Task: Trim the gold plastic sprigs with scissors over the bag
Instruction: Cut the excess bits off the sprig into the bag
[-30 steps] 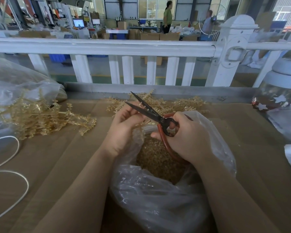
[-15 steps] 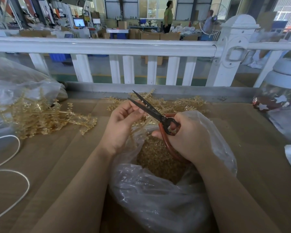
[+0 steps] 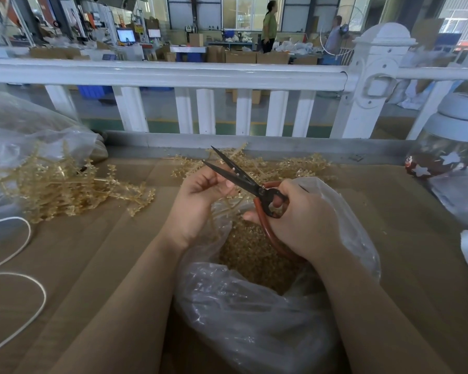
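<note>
While the left hand (image 3: 197, 201) pinches a gold sprig (image 3: 229, 203) over the clear bag (image 3: 254, 306), the right hand (image 3: 303, 220) grips open red-handled scissors (image 3: 243, 179).

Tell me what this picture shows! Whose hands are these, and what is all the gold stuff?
The camera sits on a person's head and looks down, so you see their own two hands. The right hand holds scissors with red handles, blades open. The left hand pinches a gold plastic sprig by the blades. Under both hands is a clear plastic bag with small gold bits inside. More gold sprigs lie in piles on the brown table, one on the left and one at the back. A white cord loops at the left, and a white fence stands behind.
</note>
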